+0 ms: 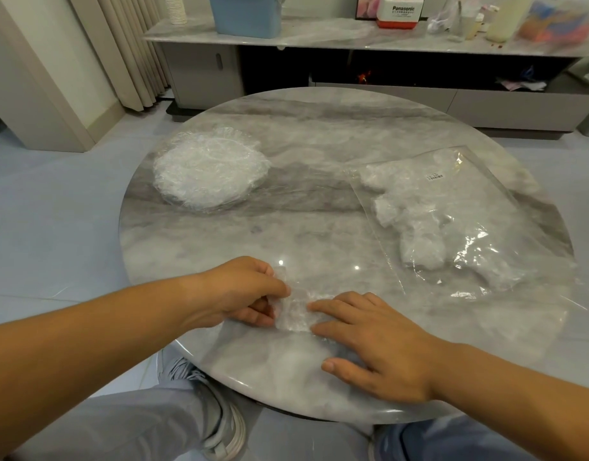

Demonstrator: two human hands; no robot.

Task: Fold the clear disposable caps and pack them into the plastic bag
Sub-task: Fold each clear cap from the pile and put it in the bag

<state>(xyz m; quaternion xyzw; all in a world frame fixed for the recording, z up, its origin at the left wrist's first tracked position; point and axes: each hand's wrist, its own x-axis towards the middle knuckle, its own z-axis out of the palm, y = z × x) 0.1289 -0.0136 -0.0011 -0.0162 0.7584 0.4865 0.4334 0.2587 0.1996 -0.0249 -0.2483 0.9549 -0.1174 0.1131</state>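
A clear crinkled cap (294, 311), partly folded into a narrow strip, lies near the front edge of the round marble table (319, 134). My left hand (243, 291) pinches the strip's left edge between thumb and fingers. My right hand (376, 344) presses flat on the strip's right part with straight fingers. At the table's left back sits a round stack of unfolded clear caps (209, 169). On the right lies a clear plastic bag (459, 221) with several folded caps bunched inside it.
Behind the table stands a low marble-topped cabinet (353, 38) with a blue tub (246, 15), a white and red box (399, 11) and bottles. My knees and a grey shoe (226, 424) show under the table's front edge.
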